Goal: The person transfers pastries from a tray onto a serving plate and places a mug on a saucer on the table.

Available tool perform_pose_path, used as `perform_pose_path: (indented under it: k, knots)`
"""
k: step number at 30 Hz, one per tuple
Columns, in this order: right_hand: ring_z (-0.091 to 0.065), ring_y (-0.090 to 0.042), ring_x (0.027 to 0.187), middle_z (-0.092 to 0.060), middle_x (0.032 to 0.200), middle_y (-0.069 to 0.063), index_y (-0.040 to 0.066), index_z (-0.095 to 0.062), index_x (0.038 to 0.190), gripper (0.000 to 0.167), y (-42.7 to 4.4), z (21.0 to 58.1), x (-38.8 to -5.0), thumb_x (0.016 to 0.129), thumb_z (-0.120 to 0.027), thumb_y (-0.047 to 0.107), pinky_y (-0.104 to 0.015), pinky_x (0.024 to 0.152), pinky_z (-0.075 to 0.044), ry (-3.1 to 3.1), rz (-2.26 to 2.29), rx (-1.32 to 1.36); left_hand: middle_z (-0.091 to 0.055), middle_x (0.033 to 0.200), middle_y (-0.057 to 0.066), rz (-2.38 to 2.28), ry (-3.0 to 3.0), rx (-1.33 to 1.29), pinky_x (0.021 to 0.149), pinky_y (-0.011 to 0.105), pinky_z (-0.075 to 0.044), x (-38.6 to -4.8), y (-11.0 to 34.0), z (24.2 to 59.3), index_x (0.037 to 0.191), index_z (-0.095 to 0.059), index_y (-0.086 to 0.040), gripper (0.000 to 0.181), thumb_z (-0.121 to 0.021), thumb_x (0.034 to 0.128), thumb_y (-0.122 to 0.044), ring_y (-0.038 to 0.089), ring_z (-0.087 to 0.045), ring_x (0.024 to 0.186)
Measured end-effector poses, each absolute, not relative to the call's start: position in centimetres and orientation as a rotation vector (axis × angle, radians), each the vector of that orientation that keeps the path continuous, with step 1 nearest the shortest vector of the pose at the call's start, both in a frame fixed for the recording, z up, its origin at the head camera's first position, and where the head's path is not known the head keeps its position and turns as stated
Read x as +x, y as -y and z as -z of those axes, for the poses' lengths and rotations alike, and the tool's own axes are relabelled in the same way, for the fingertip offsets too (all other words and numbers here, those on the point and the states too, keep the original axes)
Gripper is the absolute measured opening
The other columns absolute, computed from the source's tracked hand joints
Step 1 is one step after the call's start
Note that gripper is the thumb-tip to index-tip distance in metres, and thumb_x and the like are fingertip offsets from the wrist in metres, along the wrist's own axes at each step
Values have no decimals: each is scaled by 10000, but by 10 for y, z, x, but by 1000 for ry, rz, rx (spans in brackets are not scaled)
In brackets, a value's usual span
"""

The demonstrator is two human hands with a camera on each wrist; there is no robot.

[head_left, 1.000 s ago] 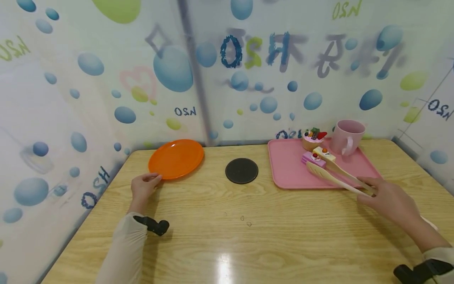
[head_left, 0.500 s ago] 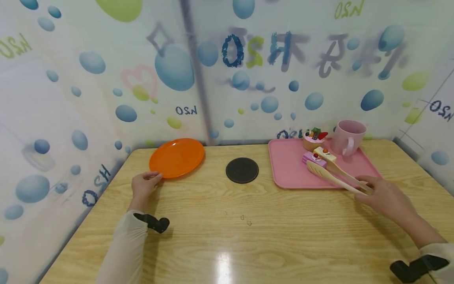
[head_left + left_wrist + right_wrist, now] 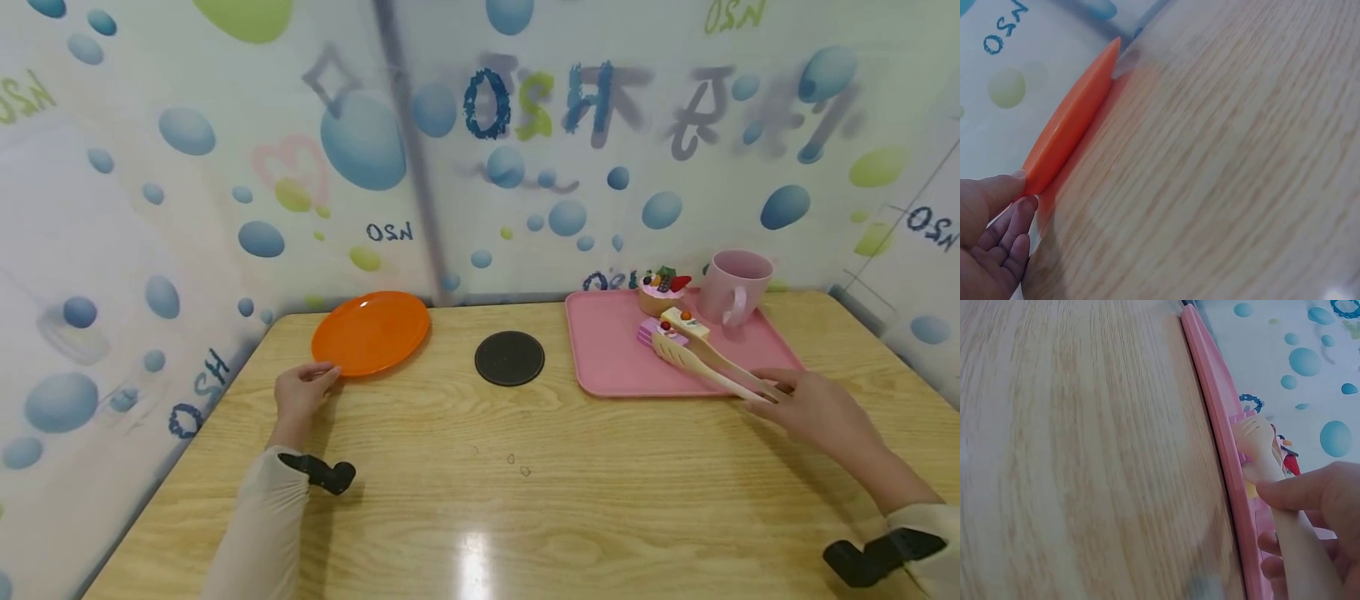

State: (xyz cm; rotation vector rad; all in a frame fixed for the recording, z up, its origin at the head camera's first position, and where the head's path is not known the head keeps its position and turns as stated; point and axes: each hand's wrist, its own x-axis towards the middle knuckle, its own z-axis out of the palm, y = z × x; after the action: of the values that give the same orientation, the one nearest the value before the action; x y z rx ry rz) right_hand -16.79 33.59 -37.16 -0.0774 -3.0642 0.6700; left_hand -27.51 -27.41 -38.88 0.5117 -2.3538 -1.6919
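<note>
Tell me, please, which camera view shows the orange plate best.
The head view: nearly the whole upper face of the orange plate shows there. The left wrist view shows it roughly edge-on; the right wrist view, none of it.

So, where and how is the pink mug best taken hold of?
Probably by its handle, from the front and slightly above. The pink mug stands upright on the tray, and its handle sticks out toward the near side. The cupcake sits close at its left; the tongs lie in front.

purple cake (image 3: 648,332) — partly hidden behind tongs (image 3: 711,355)
</note>
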Motion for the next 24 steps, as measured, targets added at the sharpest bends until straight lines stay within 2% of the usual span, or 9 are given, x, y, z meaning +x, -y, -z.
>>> perform_pose_path:
  k: [5, 11, 14, 24]
  knots:
    - [-405, -195, 563, -430, 576, -6, -81, -504, 1212, 657, -335, 372, -167, 789, -691, 386, -293, 479, -288, 3054, -641, -88, -568, 614, -105, 1700, 2347, 513, 548, 159, -482, -277, 276, 390, 1132, -580, 114, 377, -676, 823, -78, 7, -588, 562]
    - [-430, -217, 613, -520, 653, -43, -84, -524, 1189, 637, -335, 372, -168, 766, -722, 350, -294, 491, -296, 3026, -655, -89, -561, 612, -112, 1678, 2354, 520, 539, 155, -475, -278, 277, 393, 1123, -589, 107, 366, -677, 824, -83, 5, -579, 556]
    - [-434, -228, 634, -537, 677, -52, -85, -535, 1176, 643, -336, 372, -169, 758, -727, 365, -294, 500, -290, 3016, -650, -74, -560, 607, -112, 1658, 2360, 518, 528, 153, -470, -278, 276, 392, 1112, -597, 108, 359, -680, 823, -89, 2, -573, 550]
    - [-421, -223, 627, -467, 608, -8, -71, -548, 1180, 668, -338, 374, -166, 763, -714, 423, -301, 510, -266, 3005, -633, -81, -567, 652, -86, 1595, 2386, 512, 542, 133, -451, -276, 273, 391, 1108, -606, 93, 356, -679, 832, -119, 4, -557, 579]
